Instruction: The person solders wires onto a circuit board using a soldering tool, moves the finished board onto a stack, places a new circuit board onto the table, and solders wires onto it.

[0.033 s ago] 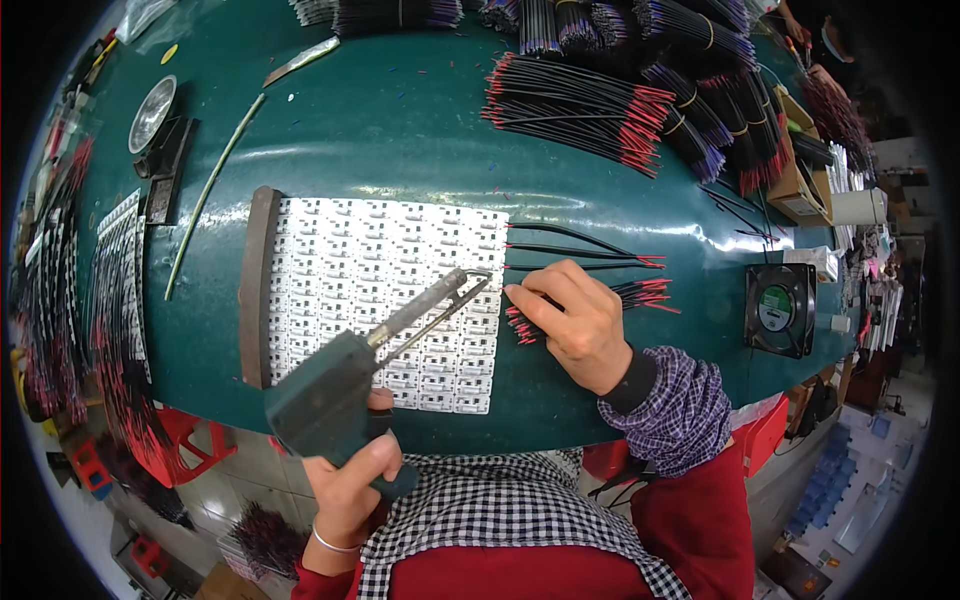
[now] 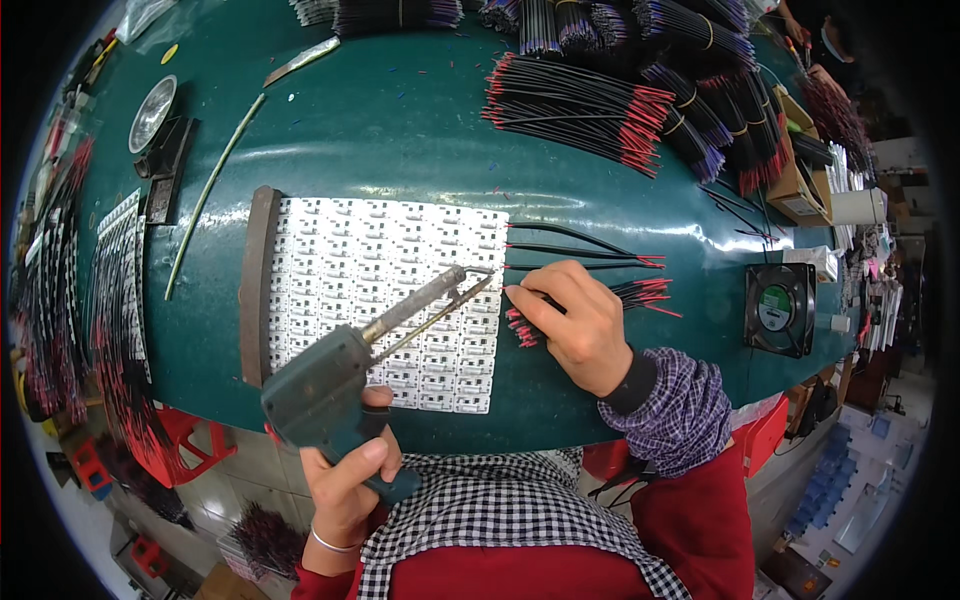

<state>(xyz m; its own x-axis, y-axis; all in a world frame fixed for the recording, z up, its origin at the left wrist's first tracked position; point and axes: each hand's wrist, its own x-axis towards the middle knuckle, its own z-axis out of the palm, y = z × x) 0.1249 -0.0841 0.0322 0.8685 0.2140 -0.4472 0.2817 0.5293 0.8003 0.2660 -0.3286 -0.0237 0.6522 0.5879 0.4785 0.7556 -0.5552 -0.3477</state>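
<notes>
My left hand (image 2: 350,478) is closed around the grip of a dark green soldering gun (image 2: 318,388). Its barrel and thin feed tube slant up to the right, and the tip hovers over or touches the right edge of a white circuit board panel (image 2: 350,265); which of the two I cannot tell. My right hand (image 2: 578,325) pinches at that edge beside the tip, on black wires with red ends (image 2: 645,293); the ends at the fingertips are mostly hidden. Just above, several black wires (image 2: 575,248) reach rightward from the panel's edge.
A dark brown bar (image 2: 258,290) lies along the panel's left side. Heaped wire bundles (image 2: 580,110) cover the far right of the green table (image 2: 400,130). A small black fan (image 2: 780,310) stands at right, wired strips (image 2: 120,290) hang at left, and a metal dish (image 2: 153,113) sits far left.
The soldering gun's body has shifted slightly up and left in my left hand, while its tip stays near the same spot. My right hand looks unmoved.
</notes>
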